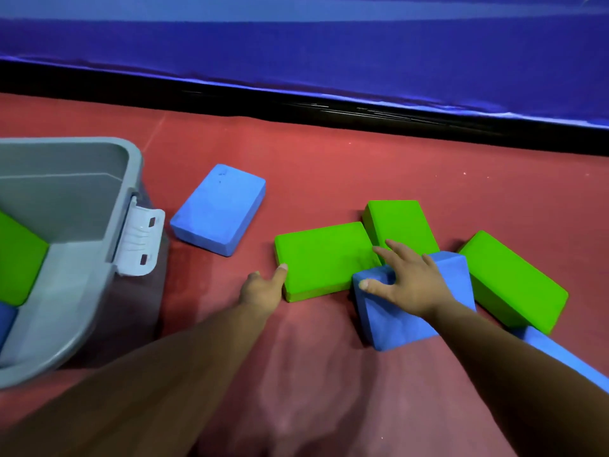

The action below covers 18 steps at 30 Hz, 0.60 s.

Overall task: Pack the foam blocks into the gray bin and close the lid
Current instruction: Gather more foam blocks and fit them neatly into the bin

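Observation:
The gray bin (108, 199) stands open at the left, with a green block (18, 255) and a blue block (6, 321) inside. On the red floor lie a blue block (219, 207), three green blocks (321, 258) (400, 222) (514, 282), a tilted blue block (395, 318) and another blue block (566, 357) at the right edge. My left hand (263, 288) touches the left edge of the nearest green block with a fingertip. My right hand (408, 278) lies spread on top of the tilted blue block, fingers apart.
A white latch (140, 242) hangs on the bin's right wall. A blue padded wall (329, 44) with a black base strip (329, 107) runs along the back. Red floor (296, 374) stretches toward me. No lid is in view.

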### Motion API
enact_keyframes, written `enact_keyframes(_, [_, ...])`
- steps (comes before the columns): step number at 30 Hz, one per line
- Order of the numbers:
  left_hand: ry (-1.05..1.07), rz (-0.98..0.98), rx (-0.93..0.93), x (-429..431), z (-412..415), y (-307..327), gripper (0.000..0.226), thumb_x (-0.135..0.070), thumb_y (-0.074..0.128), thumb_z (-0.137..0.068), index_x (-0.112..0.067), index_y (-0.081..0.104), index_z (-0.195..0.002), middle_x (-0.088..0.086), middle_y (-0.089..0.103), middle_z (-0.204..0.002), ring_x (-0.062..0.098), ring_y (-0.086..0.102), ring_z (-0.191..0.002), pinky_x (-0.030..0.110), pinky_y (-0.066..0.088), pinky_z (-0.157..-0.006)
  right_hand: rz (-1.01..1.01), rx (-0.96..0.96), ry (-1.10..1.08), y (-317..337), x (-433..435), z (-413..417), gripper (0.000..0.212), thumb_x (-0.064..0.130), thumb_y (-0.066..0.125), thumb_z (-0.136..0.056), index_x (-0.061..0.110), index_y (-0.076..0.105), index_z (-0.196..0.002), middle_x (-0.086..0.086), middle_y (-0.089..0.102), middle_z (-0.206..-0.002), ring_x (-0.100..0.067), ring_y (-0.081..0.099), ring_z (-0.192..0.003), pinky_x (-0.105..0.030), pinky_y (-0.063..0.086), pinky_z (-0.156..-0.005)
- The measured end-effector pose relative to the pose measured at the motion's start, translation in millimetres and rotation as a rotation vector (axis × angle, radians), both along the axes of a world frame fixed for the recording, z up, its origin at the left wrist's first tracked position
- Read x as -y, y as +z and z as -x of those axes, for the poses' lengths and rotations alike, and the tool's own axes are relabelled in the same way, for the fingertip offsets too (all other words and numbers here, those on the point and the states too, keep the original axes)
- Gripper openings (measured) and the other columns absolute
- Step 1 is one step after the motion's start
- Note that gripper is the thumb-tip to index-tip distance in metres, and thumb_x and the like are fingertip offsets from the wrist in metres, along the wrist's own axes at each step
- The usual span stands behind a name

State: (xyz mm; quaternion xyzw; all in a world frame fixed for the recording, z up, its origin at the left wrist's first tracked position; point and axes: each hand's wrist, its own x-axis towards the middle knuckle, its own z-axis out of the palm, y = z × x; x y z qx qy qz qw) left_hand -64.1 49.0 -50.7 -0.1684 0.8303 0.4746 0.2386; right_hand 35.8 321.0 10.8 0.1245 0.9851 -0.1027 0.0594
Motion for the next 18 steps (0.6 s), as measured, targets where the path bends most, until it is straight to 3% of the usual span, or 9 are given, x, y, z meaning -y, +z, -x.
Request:
enact_keyframes(4, [0.004,0.002,0.062,-12,-4,-10,0.104,-0.085,0.055,-0.063,0.003,0.062,-0.118,0.033,0.066,-0.12,0.044,0.068,-0.111,0.055,0.057,-0.09,-0.05,0.078,0.063,-5,-1,5,0.135,0.111,0.008,-0.045,0.041,0.036,-0.157,0.008,0.024,-0.17,-0.015,0.019,-0.158,-0.061,0.015,-0.122])
enact_keyframes(6, [0.002,0.028,0.079,-17,-4,-13,0.093,-0.08,0.061,-0.075,0.003,0.062,-0.116,0.029,0.068,-0.12,0.041,0.068,-0.111,0.053,0.058,-0.091,-0.054,0.123,0.083,-5,-2,8,0.135,0.112,0.009,-0.045,0.043,0.033,-0.158,0.008,0.023,-0.171,-0.015,0.017,-0.158,-0.063,0.012,-0.122])
enact_keyframes(13, [0.064,0.043,0.15,-37,-2,-6,0.105,-0.087,0.064,-0.066,-0.002,0.061,-0.126,0.02,0.067,-0.127,0.038,0.066,-0.115,0.05,0.058,-0.094,-0.073,0.23,0.12,-6,-10,25,0.127,0.109,0.018,-0.048,0.041,0.042,-0.153,0.007,0.039,-0.163,-0.015,0.032,-0.152,-0.064,0.013,-0.122])
enact_keyframes(18, [0.073,0.052,0.15,-46,3,-24,0.109,-0.089,0.065,-0.056,-0.004,0.062,-0.124,0.018,0.067,-0.126,0.037,0.067,-0.114,0.05,0.059,-0.091,-0.142,0.251,0.15,-17,-10,29,0.111,0.107,0.024,-0.058,0.041,0.055,-0.141,0.004,0.061,-0.138,-0.019,0.05,-0.138,-0.062,0.016,-0.119])
